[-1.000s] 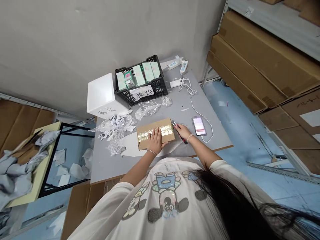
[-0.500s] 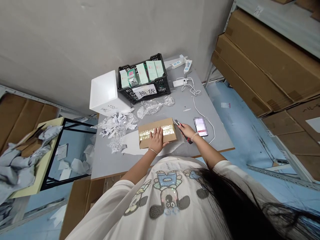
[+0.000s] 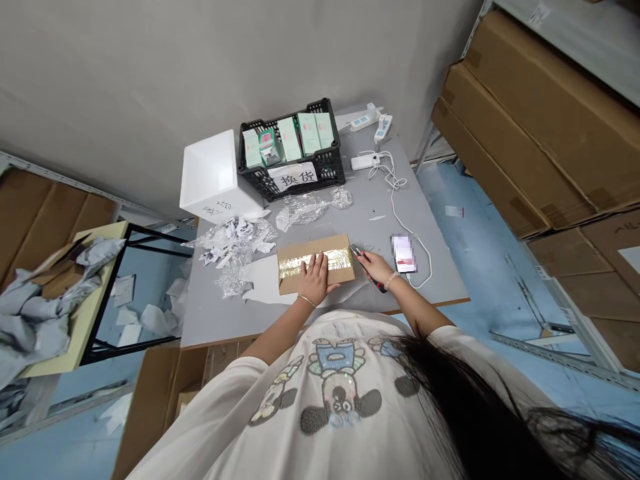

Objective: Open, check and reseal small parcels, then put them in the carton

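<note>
A brown cardboard box (image 3: 295, 273) lies on the grey table, with shiny tape (image 3: 290, 264) running along its top. Flat on the tape and the box lid rests my left hand (image 3: 314, 279), its fingers stretched out. In my right hand (image 3: 376, 267), closed around it, is a box cutter (image 3: 380, 287) with a black and red handle. Its tip points at the right end of the box; I cannot tell whether it touches the cardboard. Beneath the box lies a white sheet (image 3: 260, 280). Just right of my right hand is a phone (image 3: 404, 253) with its screen lit.
A black crate (image 3: 325, 163) holding several pale green boxes stands at the back, beside a white foam box (image 3: 207, 177). Bubble wrap (image 3: 305, 208) and torn paper (image 3: 235, 233) lie in front. Power strips (image 3: 365, 161) and a white cable (image 3: 400, 210) are on the right.
The view has shifted slightly. My left hand stays on the box, and my right hand still holds the box cutter close to its right end, with hardly any movement.
</note>
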Demonstrator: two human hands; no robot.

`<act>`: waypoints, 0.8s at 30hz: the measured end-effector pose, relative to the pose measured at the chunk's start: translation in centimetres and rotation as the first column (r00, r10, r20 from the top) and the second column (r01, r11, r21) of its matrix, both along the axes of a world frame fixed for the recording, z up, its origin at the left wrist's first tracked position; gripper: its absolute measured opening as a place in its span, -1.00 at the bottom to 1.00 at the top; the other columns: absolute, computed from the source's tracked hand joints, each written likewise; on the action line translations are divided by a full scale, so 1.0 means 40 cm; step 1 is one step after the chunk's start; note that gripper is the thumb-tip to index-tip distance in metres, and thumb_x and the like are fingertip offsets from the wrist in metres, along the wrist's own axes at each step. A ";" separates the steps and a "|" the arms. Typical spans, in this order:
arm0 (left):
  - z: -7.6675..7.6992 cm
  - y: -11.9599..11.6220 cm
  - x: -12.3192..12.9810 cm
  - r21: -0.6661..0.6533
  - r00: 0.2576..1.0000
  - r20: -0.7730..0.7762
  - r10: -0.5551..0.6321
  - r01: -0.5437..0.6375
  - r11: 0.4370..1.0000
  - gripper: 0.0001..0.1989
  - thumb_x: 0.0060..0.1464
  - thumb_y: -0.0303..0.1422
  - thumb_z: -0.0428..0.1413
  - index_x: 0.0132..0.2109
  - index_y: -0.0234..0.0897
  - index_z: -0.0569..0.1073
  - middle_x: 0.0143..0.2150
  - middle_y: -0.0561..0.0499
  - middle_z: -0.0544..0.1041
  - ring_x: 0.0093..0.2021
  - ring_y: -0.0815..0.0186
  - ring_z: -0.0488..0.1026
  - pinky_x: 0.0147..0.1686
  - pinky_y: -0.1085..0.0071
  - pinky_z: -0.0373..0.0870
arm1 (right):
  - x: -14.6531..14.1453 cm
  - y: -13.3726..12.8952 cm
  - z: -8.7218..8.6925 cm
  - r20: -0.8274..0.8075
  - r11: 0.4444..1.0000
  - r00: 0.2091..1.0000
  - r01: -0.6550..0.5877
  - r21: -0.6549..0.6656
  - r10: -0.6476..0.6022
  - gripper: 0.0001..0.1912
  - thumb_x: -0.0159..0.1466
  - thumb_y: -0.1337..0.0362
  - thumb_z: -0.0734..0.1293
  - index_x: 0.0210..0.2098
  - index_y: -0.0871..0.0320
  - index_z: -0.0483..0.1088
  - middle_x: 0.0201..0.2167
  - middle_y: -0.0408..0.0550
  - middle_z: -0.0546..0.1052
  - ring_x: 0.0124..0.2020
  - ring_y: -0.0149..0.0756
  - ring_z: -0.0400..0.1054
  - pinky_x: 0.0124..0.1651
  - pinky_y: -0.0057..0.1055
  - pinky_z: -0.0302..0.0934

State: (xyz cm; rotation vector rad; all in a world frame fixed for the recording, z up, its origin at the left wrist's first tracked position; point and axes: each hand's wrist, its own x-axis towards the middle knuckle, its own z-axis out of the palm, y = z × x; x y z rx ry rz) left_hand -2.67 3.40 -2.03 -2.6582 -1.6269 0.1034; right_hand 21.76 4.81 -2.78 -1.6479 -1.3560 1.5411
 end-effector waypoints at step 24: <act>-0.004 0.011 0.022 -0.056 0.996 0.010 0.088 -0.088 0.995 -0.16 0.22 0.06 -0.12 0.42 -0.44 -0.07 0.44 -0.31 -0.06 0.44 -0.01 -0.18 0.33 -0.09 -0.25 | 0.058 -0.128 0.050 0.414 0.922 0.848 -0.383 0.050 0.330 -0.72 0.38 0.15 0.16 -0.24 0.17 0.43 -0.42 -0.06 0.52 -0.43 -0.34 0.35 -0.41 -0.50 0.01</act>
